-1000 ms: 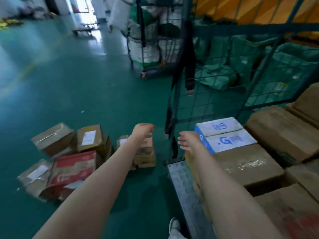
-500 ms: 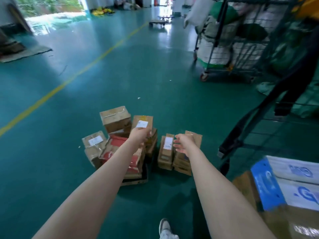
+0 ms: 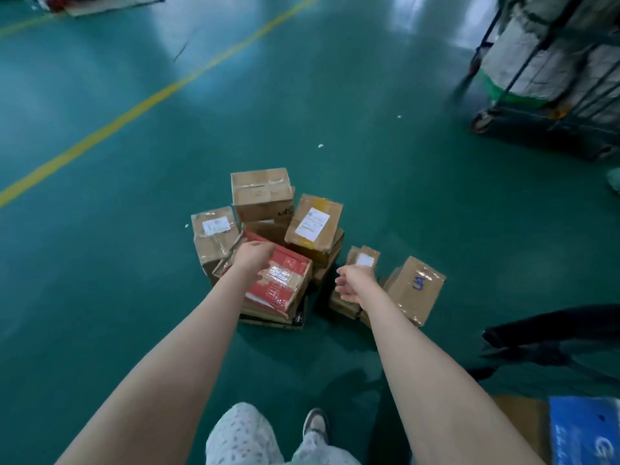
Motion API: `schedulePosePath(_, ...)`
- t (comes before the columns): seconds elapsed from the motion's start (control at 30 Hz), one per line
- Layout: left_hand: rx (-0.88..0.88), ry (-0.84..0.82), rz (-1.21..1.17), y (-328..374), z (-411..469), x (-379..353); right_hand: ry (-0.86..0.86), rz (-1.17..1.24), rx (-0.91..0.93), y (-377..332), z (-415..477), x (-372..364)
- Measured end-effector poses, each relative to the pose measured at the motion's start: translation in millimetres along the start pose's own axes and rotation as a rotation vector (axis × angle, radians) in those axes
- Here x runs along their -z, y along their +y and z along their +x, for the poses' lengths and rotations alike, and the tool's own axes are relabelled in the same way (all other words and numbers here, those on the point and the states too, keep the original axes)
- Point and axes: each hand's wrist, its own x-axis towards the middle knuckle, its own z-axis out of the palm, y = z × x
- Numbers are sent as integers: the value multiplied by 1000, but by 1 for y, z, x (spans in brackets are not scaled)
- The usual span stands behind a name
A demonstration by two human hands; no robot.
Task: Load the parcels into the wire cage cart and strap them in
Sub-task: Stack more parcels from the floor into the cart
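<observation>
— Well, where do the parcels (image 3: 263, 196) lie in the head view?
— In a heap on the green floor (image 3: 117, 280), just ahead of the person's shoe (image 3: 315, 427). A red box (image 3: 285, 280) lies on the near side of the heap, with brown boxes behind and beside it.
— And the hands?
— The left hand (image 3: 253, 260) hangs over the red box, fingers bent down, gripping nothing. The right hand (image 3: 352, 285) hangs over the smaller brown boxes (image 3: 414, 288), fingers loose, holding nothing. A cart (image 3: 543, 62) with white sacks stands well apart.
</observation>
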Motion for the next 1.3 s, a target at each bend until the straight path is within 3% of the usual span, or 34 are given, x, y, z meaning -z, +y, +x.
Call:
schedulePosePath(0.47,166,-21,175,-32,187,45,48,-38,-165,-8,119,-118)
schedulePosePath(0.7,179,-161,564,-83,282,46,206,-144,-199,47,187,-173)
schedulePosePath(0.87,265,-98,574,-130,338,51,207,-96,-362,84,216,-198)
schedulePosePath(1.07,392,-152,510,-150,342,47,17,125,-487,94,224,-208)
schedulePosePath(1.3,384,-218,469,-116,299,38,79,258,-464,76,183,-170)
